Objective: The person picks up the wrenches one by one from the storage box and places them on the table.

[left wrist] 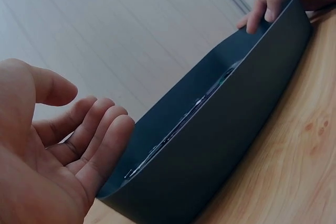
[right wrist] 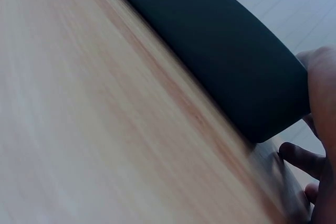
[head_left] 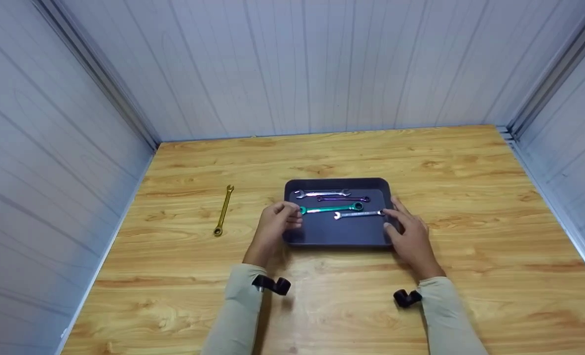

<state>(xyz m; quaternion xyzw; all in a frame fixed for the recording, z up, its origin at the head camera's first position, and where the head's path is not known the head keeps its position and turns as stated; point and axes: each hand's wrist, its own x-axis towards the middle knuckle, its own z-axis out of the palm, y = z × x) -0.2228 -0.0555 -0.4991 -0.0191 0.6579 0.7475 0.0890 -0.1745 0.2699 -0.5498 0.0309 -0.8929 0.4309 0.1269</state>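
Observation:
A dark grey tray (head_left: 339,234) holds a silver open-end wrench (head_left: 322,194), a purple wrench (head_left: 344,199), a green ratcheting wrench (head_left: 334,209) and a smaller silver wrench (head_left: 356,214). My left hand (head_left: 276,224) is at the tray's left rim, close to the green wrench's left end. In the left wrist view its fingers (left wrist: 113,135) are loosely bent, thumb apart, with nothing between them. Over the right wall, my right hand (head_left: 411,236) grips the tray, some fingers inside and others outside. Its index fingertip is right by the small silver wrench's end.
Left of the tray, a gold ratcheting wrench (head_left: 223,211) lies on the wooden table (head_left: 184,291). Pale panel walls (head_left: 322,69) close off the back and both sides. A black mount (head_left: 273,284) sits on each sleeved wrist.

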